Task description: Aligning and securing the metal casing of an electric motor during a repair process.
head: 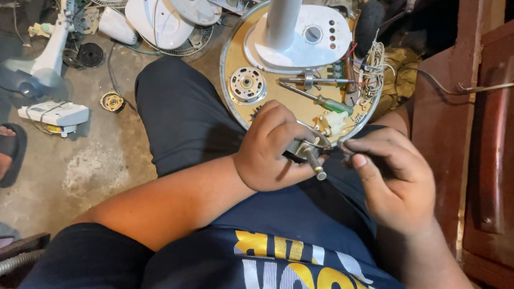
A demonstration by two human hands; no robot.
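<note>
Over the near rim of the fan base [231,51], left hand [271,148] is clamped around a small metal part, its shaft [314,163] sticking out toward the lower right, long axis slanted. Right hand [391,179] pinches something thin at it; can't tell what. I'd brace the wrists on the lap, go slow.

A small metal motor part [303,147] with a steel shaft [315,163] sticking out toward the person sits tilted above the lap, just off the near rim of the round fan base [233,51]. Its body is mostly hidden; the shaft end is blunt and shiny.
</note>
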